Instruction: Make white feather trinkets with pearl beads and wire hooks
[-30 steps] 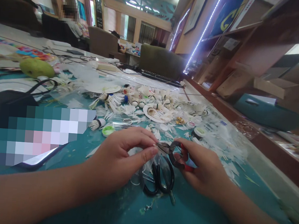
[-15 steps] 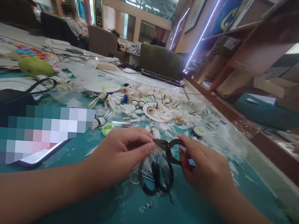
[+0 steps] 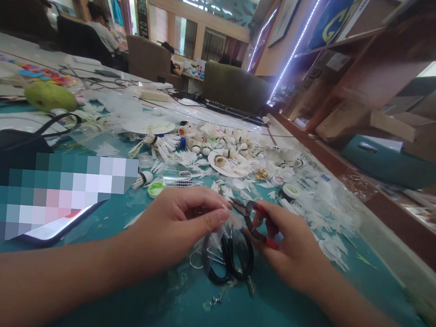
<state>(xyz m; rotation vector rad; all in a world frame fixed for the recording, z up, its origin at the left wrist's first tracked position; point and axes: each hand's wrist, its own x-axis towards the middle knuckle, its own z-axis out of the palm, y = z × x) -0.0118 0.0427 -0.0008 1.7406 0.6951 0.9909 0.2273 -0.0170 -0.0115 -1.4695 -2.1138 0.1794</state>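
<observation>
My left hand [image 3: 188,213] is closed in a pinch, thumb against fingertips. Whatever lies between them is too small to make out. In my right hand [image 3: 287,238] is a pair of small pliers [image 3: 249,218] with red and black handles. Their jaws look slightly parted and point at my left fingertips, very close to them; I cannot tell if they touch anything. Below both hands, black-handled scissors [image 3: 229,264] lie on the teal mat [image 3: 149,298], partly covered by clear plastic. A small metal piece [image 3: 216,300] rests in front of them.
Shuttlecocks [image 3: 163,144] and loose white feather pieces spread across the table behind my hands. A round white disc [image 3: 227,163] lies among them. At left are a phone [image 3: 60,227], a black bag [image 3: 13,156] and a green fruit [image 3: 51,97]. Several people sit farther back.
The pliers have shifted slightly right and turned, away from my left fingertips, and their handles look wider apart. My left hand has hardly moved.
</observation>
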